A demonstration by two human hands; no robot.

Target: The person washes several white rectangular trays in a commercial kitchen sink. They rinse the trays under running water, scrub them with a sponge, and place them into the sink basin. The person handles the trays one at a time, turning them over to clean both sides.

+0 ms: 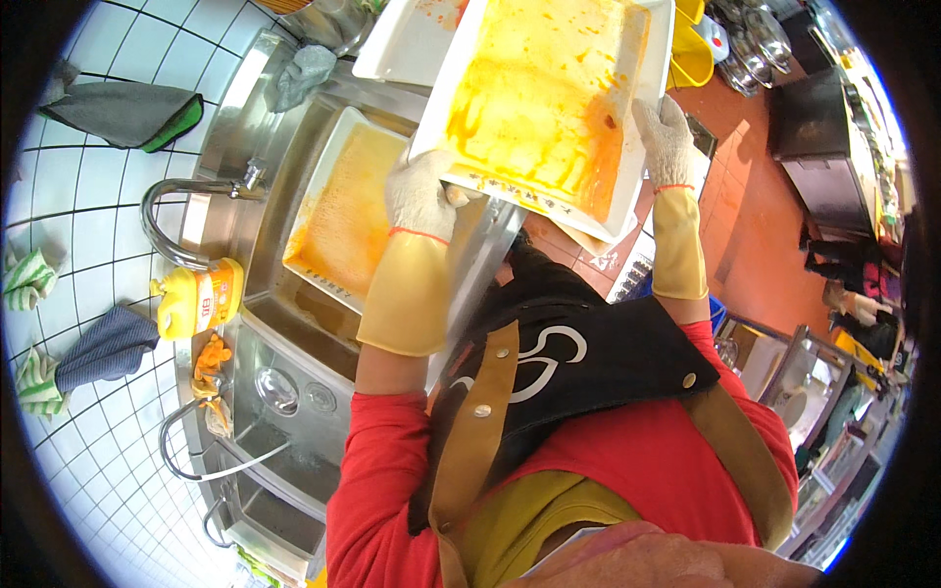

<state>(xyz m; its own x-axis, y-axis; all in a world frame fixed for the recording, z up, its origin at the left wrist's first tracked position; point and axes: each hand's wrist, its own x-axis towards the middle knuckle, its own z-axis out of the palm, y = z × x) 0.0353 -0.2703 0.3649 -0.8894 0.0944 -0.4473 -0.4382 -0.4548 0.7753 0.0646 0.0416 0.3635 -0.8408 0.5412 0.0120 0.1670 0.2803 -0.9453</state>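
Note:
A white rectangular tray (544,110) with an orange-yellow oily film is held up at the top centre, tilted, over the sink's front edge. My left hand (423,195), in a knitted glove over a yellow rubber one, grips its near left corner, the thumb on the rim. My right hand (665,140), gloved alike, holds the right side; some fingers are hidden behind it. A second stained white tray (345,213) lies in the steel sink (272,264), partly covered by my left forearm. Another white tray (404,44) with red-orange residue is beyond, behind the held one.
A curved faucet (158,220) reaches over the sink's left rim beside a yellow detergent jug (200,298). A grey plastic bag (303,73) lies at the back rim. More sink basins (279,411) stand nearer. Yellow containers (691,51) and metal bowls (757,51) sit at upper right.

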